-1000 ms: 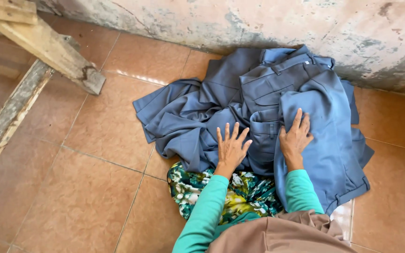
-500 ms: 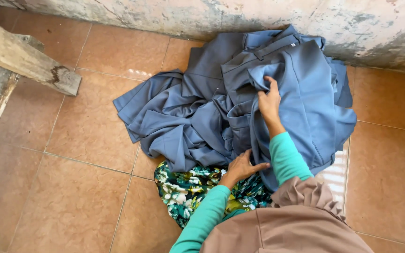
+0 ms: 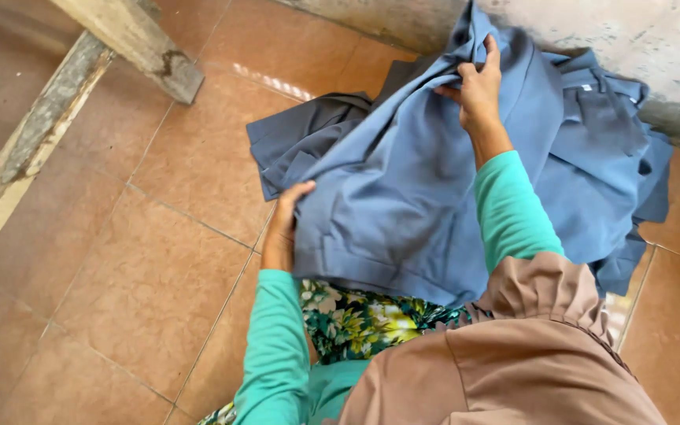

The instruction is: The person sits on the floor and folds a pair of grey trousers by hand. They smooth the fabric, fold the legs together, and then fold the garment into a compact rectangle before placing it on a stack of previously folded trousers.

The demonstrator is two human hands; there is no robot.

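Blue-grey garment (image 3: 403, 197): our right hand (image 3: 478, 86) pinches an upper fold, left hand (image 3: 283, 228) clamps the hem; we advise even tension.

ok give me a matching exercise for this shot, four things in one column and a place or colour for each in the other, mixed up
Things:
1. blue garment
2. wooden beam
3. left hand
4. right hand

Places or colours:
A. raised, pinching a fold near the wall
B. top left, on the tiled floor
C. at the garment's lower left edge
D. grey-blue, spread over the tiles

Pairs: 1-D, 2-B, 3-C, 4-A
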